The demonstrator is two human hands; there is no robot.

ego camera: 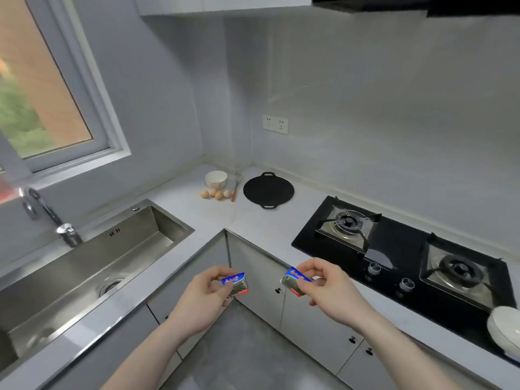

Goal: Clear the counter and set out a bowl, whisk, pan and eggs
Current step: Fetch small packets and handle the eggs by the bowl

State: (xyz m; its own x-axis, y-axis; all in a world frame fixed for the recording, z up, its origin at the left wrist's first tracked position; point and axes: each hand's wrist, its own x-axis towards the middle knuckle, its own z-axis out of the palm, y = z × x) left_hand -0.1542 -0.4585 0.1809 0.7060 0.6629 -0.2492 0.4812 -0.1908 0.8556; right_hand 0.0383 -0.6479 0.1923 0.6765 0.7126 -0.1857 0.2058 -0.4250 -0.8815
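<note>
In the far counter corner stand a white bowl [216, 179], several brown eggs [216, 193], a whisk [235, 187] with a wooden handle and a flat black pan [268, 190]. Both my hands are held in front of me over the floor, well short of that corner. My left hand [203, 294] pinches a small blue and silver packet [236, 284]. My right hand [329, 288] pinches a second, matching packet [295, 280].
A steel sink [92, 263] with a tap [47, 215] lies at the left. A black two-burner gas hob [405, 254] fills the right counter, and a white dish [506, 330] sits at the right edge. Grey cabinet doors stand below the counter.
</note>
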